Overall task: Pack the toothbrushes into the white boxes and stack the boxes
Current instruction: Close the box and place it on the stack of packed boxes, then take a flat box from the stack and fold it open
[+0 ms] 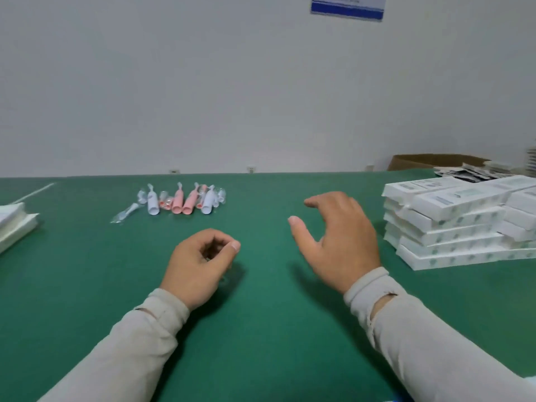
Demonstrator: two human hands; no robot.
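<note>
Green mat lies under my hands: my left hand is curled, whether round something clear I cannot tell; my right hand hovers, fingers spread and empty. At three o'clock the stacked white boxes sit unevenly (a careless brush could topple them). At eleven o'clock, the wrapped toothbrushes look slippery and round, likely to roll.

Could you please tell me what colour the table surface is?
Green, seen in the head view: table surface.

Packing workshop: green bench mat, stacked white boxes at its right, cardboard carton behind
</note>
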